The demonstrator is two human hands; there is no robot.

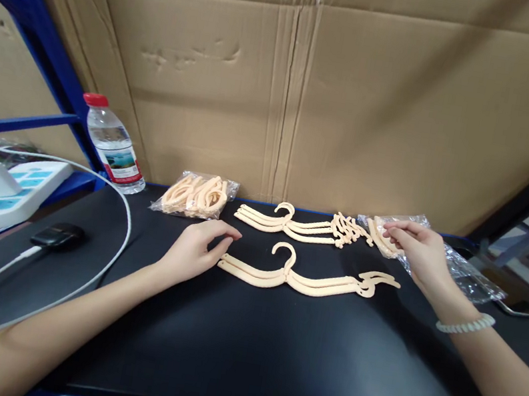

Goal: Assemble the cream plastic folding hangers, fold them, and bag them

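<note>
A black table (238, 356) backed by one cardboard wall (311, 98) carries two spreads of cream plastic hangers — a near bundle (302, 278) and a far bundle (300, 226); how many hangers each stacks is hard to tell. Two clear bags: one sealed bag (197, 195) of folded hangers, one open bag (438, 254) under the right hand (420, 251), whose fingers pinch a piece inside. The left hand (195, 250), fingers loosely curled, touches the near bundle's left tip. One water bottle (113, 146) stands left.
</note>
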